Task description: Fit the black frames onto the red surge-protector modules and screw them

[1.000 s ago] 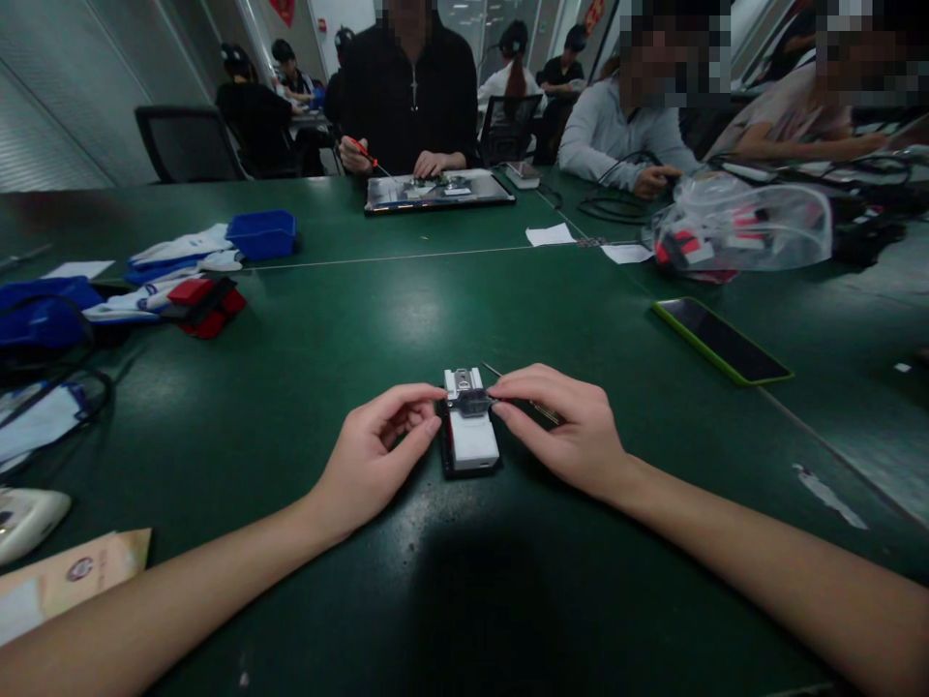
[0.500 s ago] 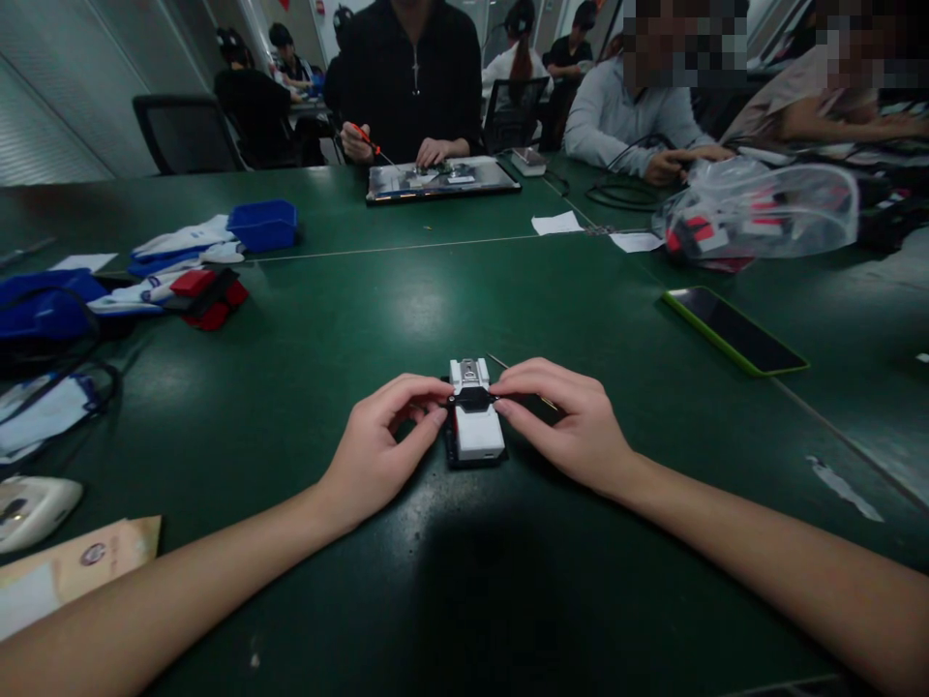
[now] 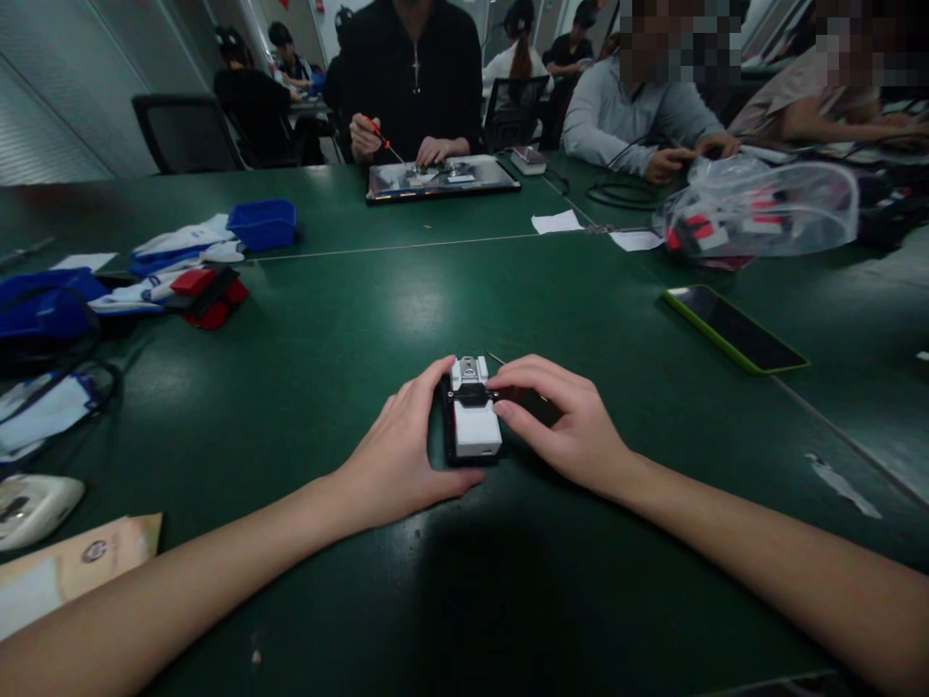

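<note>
On the green table in front of me lies a small white device [image 3: 477, 429] on a black base, with a black crosspiece [image 3: 473, 394] over its middle. A small screw-like end sticks out on each side of the crosspiece. My left hand [image 3: 403, 440] is open and spread around the device's left side, fingertips by its far left corner and thumb in front of its near edge. With thumb and index finger, my right hand [image 3: 566, 411] pinches the crosspiece's right end. A thin metal shaft [image 3: 495, 358] shows behind the right hand, which hides most of it.
A green-edged phone [image 3: 736, 329] lies to the right, with a clear plastic bag [image 3: 769, 208] beyond it. Leftward are a red-and-black object [image 3: 210, 295], a blue tray [image 3: 262, 225], a white mouse-shaped object [image 3: 36, 508] and an envelope [image 3: 108, 557]. Opposite, a person holds a screwdriver [image 3: 381, 136] over a flat panel.
My left hand has let go of the crosspiece's left end and spread around the device's left side. My right hand stays at the right end. The person opposite has shifted the screwdriver slightly.
</note>
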Demonstrator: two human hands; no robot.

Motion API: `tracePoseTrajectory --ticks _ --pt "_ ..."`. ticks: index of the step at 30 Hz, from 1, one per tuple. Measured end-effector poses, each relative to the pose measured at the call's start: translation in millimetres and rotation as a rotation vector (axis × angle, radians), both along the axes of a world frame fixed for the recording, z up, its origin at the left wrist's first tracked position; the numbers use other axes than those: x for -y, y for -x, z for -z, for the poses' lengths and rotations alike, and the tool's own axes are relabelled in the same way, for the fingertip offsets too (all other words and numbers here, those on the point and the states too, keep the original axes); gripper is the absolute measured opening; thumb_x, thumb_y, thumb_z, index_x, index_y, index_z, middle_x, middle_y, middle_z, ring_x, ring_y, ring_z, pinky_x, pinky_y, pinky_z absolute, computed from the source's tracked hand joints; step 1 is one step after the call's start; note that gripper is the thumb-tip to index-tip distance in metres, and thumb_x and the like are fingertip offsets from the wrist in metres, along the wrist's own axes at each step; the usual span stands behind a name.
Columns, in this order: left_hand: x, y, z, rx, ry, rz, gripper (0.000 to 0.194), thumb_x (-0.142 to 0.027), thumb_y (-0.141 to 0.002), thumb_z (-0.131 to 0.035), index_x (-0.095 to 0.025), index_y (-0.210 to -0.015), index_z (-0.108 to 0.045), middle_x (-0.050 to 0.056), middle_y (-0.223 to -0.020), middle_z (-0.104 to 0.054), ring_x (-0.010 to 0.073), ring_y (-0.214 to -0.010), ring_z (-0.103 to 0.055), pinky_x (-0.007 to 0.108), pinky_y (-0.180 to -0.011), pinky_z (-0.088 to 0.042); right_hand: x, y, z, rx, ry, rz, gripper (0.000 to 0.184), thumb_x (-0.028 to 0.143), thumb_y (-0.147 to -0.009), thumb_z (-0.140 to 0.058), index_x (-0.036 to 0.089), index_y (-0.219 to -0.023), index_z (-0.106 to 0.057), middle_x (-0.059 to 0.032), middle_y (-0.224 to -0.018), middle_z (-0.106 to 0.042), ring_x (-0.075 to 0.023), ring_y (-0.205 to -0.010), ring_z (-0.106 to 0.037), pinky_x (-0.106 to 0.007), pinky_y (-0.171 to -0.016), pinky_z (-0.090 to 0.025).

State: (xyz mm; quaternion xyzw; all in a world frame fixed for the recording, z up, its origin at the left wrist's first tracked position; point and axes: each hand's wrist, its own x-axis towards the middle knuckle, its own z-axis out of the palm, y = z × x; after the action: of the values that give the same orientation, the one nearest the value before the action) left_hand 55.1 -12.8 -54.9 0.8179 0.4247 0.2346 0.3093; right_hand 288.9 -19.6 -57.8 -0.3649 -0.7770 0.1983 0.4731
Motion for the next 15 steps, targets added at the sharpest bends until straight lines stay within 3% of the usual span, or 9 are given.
tracePoseTrajectory --ticks 7,13,15 --pt "4.3 -1.5 -3.6 0.111 0.008 -0.061 0.108 -0.027 -0.065 -0.09 -0.028 -0.152 -0.026 0.013 -0.15 -0.047 0.0334 -0.137 -0.05 0.056 -0.117 -0.041 1.5 2.7 -1.9 -0.026 0.081 -0.045 0.014 0.025 -0.096 -0.065 0.021 -0.109 -0.068 -0.0069 -0.103 -0.069 -0.0194 -0.088 -0.066 -0.034 -0.079 -0.057" --pt "7.7 3.6 2.1 0.225 -0.105 -0.022 0.099 -0.023 -0.069 -0.087 -0.029 -0.149 -0.03 0.013 -0.149 -0.043 0.0326 -0.136 -0.05 0.054 -0.117 -0.042 1.3 3.1 2.4 -0.128 0.282 -0.075 0.017 0.028 -0.092 -0.069 0.02 -0.108 -0.067 -0.0041 -0.098 -0.068 -0.0164 -0.08 -0.068 -0.028 -0.071 -0.059" --pt "7.6 3.6 3.0 0.214 -0.154 -0.012 0.096 -0.021 -0.07 -0.086 -0.029 -0.148 -0.031 0.013 -0.15 -0.042 0.0324 -0.135 -0.05 0.052 -0.116 -0.043 1.2 1.6 3.5 -0.105 0.284 -0.094 0.02 0.027 -0.093 -0.068 0.02 -0.112 -0.066 -0.0048 -0.101 -0.069 -0.0167 -0.082 -0.069 -0.028 -0.073 -0.06"
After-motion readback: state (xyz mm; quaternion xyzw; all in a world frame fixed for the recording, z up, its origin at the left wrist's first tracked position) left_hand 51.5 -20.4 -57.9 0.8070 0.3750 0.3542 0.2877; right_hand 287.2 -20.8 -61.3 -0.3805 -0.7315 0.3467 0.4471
